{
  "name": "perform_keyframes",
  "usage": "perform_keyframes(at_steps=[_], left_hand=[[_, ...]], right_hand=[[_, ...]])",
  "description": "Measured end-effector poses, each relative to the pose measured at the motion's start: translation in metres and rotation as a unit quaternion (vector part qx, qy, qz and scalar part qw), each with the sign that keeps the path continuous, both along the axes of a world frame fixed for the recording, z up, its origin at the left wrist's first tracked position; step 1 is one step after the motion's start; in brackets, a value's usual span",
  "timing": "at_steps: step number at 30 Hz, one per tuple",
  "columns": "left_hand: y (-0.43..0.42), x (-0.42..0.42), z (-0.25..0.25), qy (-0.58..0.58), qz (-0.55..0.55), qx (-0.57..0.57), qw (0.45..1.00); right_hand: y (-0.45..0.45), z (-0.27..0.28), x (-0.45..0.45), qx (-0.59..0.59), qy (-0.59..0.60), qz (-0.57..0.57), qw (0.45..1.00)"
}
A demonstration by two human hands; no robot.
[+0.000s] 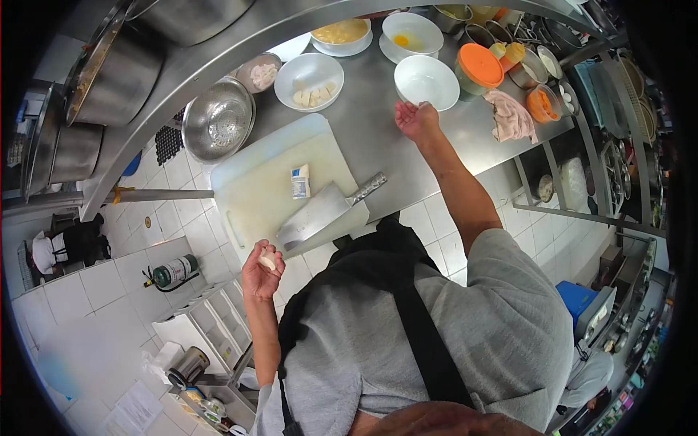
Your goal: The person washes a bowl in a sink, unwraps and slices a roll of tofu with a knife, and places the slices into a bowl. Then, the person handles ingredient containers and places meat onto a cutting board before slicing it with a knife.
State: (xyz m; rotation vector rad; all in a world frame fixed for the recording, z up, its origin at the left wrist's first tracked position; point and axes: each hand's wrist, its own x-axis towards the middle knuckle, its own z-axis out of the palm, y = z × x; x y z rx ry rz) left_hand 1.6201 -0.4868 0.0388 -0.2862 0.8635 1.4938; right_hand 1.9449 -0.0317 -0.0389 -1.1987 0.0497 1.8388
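1. by the board, the left hand, curled, cradles a pale piece, probably light and soft: best held gently by its sides.
2. at the bowl, the right hand is half curled; whether it grips, i cannot tell.
3. a cleaver and packet lie between the hands.

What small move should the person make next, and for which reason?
Probably the right hand should draw the empty-looking bowl closer to the cutting board: that hand is at the bowl's near rim, while the left hand holds a pale piece.
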Motion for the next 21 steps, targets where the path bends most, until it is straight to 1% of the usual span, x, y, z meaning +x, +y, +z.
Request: perform_keyframes(at_steps=[1,3,4,6,7,8,9,10,12,13,14,15,16,18,19,21], left_hand=[[-0.001,0.001,0.001,0.002,0.001,0.001,1.000],[-0.006,0.003,-0.004,0.000,0.008,-0.001,1.000],[-0.009,0.003,-0.006,-0.003,0.010,-0.001,1.000],[-0.013,0.007,-0.011,-0.004,0.015,-0.005,1.000],[-0.014,0.010,-0.014,-0.010,0.013,-0.006,1.000],[-0.013,0.013,-0.014,-0.016,0.018,-0.007,1.000],[-0.014,0.016,-0.014,-0.012,0.023,-0.009,1.000],[-0.013,0.019,-0.013,-0.017,0.022,-0.013,1.000],[-0.012,0.023,-0.011,-0.020,0.020,-0.017,0.999],[-0.012,0.025,-0.010,-0.018,0.021,-0.018,0.999],[-0.013,0.026,-0.009,-0.016,0.023,-0.012,1.000],[-0.014,0.027,-0.009,-0.014,0.026,-0.007,1.000],[-0.015,0.029,-0.008,-0.013,0.027,-0.008,1.000],[-0.018,0.032,-0.006,-0.002,0.037,-0.014,0.999],[-0.019,0.032,-0.008,-0.002,0.039,-0.014,0.999],[-0.023,0.033,-0.011,-0.008,0.038,-0.011,0.999]], right_hand=[[0.000,-0.002,0.001,-0.001,0.001,0.003,1.000],[0.001,-0.008,-0.007,0.026,0.018,-0.046,0.998],[-0.003,-0.004,-0.017,0.024,0.023,-0.039,0.999],[-0.013,0.015,-0.042,0.087,-0.013,0.067,0.994],[-0.011,0.022,-0.060,0.086,-0.007,0.074,0.993],[-0.007,0.027,-0.081,0.134,-0.089,0.179,0.971],[-0.006,0.031,-0.101,0.180,-0.170,0.277,0.929],[-0.004,0.036,-0.120,0.179,-0.165,0.280,0.929],[0.009,0.042,-0.149,0.241,-0.283,0.355,0.858],[0.023,0.026,-0.158,0.241,-0.281,0.355,0.858],[0.037,-0.005,-0.170,0.270,-0.349,0.372,0.817],[0.044,-0.022,-0.176,0.297,-0.415,0.386,0.769],[0.039,-0.020,-0.178,0.298,-0.414,0.387,0.768],[0.020,-0.008,-0.182,0.346,-0.498,0.342,0.718],[0.012,-0.004,-0.185,0.347,-0.498,0.343,0.717],[-0.002,0.000,-0.191,0.368,-0.515,0.276,0.723]])
